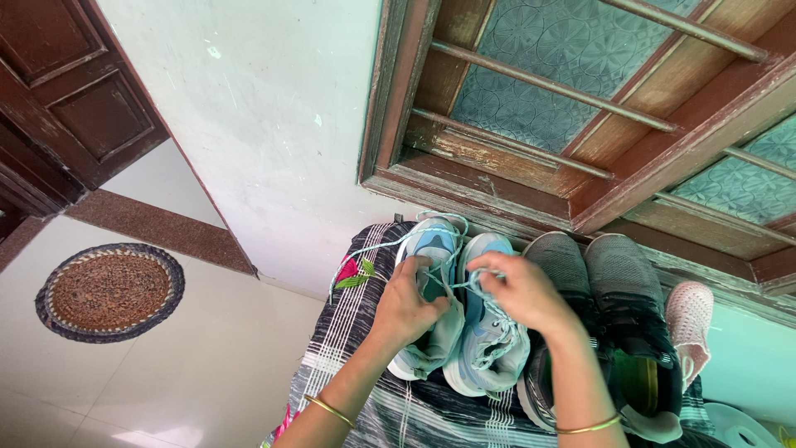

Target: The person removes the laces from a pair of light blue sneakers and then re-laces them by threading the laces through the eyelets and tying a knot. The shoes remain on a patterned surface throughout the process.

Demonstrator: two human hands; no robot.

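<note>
Striped dark cloth (pixel 348 365) under a barred wooden window (pixel 580 124). Pale blue sneakers (pixel 464 332) sit side by side on it, beside a grey pair (pixel 605 282). Left hand (pixel 410 307) pinches a light-blue lace (pixel 390 242); right hand (pixel 518 290) fingers curl around the loop. Judgement: keep even tension, loops short.

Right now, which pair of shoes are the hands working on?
The light blue and grey pair, leftmost on the striped cloth; both hands, left hand and right hand, hold its laces. The dark grey pair sits untouched.
</note>
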